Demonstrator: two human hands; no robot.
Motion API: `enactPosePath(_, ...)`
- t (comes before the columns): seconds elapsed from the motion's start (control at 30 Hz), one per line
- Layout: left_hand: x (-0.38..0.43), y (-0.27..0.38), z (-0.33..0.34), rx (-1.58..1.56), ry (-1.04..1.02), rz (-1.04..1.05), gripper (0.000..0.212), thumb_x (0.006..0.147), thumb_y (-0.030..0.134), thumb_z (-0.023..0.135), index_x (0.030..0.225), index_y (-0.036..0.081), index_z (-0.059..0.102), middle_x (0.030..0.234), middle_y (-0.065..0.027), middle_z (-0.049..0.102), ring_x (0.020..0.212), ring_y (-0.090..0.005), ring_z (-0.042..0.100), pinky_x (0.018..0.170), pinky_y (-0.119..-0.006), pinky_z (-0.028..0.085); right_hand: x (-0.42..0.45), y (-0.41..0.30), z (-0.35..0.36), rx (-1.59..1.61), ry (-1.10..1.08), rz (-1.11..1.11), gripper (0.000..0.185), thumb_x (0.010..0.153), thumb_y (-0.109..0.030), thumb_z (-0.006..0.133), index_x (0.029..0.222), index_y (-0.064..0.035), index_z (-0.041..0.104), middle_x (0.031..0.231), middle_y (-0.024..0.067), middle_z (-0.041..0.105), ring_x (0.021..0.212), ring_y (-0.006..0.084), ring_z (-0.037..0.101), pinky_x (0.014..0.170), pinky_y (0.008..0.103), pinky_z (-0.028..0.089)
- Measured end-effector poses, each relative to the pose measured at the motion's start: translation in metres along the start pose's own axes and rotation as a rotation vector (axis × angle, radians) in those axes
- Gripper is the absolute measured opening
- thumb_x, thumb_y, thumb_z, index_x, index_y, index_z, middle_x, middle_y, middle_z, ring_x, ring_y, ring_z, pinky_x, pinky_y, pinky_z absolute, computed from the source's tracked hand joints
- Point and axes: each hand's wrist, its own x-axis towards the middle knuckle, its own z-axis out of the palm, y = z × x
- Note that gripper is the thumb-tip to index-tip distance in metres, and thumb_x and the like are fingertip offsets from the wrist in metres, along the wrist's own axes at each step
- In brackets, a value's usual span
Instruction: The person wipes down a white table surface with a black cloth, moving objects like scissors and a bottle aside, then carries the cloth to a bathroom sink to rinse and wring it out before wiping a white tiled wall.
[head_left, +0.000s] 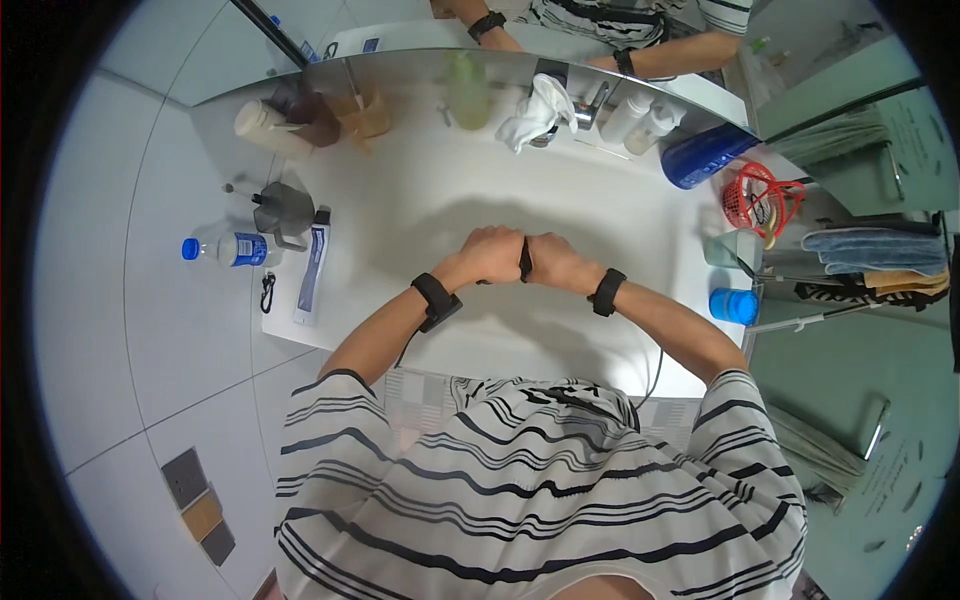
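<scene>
Above the white washbasin counter, my left hand and my right hand are closed into fists and meet knuckle to knuckle. A small black item, perhaps a strap or band, shows between them; which hand grips it, or whether both do, is unclear. Black bands sit on both wrists, and a thin dark cable hangs near each forearm. Behind the hands, a white cloth is draped by the chrome faucet.
Left are a toothpaste tube, a plastic bottle, a grey cup and a black cord loop. Right stand a blue bottle, red basket, clear cup and blue-lidded jar. A mirror spans the back.
</scene>
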Motion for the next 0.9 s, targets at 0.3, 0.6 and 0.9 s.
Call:
enactPosePath(0.3,-0.015,-0.001,-0.004,0.298,0.507,0.189,0.073,0.073,0.014,0.068,0.138,0.002,0.038,0.125,-0.0189,0.052,0.124,-0.0335,0.046,0.101,-0.056,0.035,-0.01,0.019,-0.023,1.001,-0.21,0.057,0.043,0.073,-0.01,0.071,0.112,-0.0043,0.056,0.096,0.0041,0.063,0.081,0.0146,0.06,0.07,0.026,0.052)
enactPosePath(0.6,-0.025,-0.004,0.015,0.5,0.758,0.312,0.074,0.075,0.01,0.065,0.142,0.004,0.036,0.137,-0.0191,0.044,0.131,-0.0332,0.039,0.109,-0.055,0.027,-0.031,0.009,-0.049,1.258,-0.337,0.229,0.032,0.079,-0.015,0.075,0.104,-0.0061,0.058,0.091,0.0008,0.06,0.082,0.0099,0.058,0.069,0.025,0.05)
enactPosePath(0.9,0.01,-0.007,0.004,0.078,0.191,0.138,0.04,0.071,0.0,0.058,0.11,-0.003,0.052,0.099,-0.0221,0.063,0.091,-0.0406,0.063,0.073,-0.048,0.051,-0.004,0.014,-0.008,0.062,0.042,-0.027,0.021,0.069,-0.009,0.071,0.083,0.0014,0.059,0.078,0.0192,0.064,0.071,0.0336,0.064,0.062,0.0392,0.052)
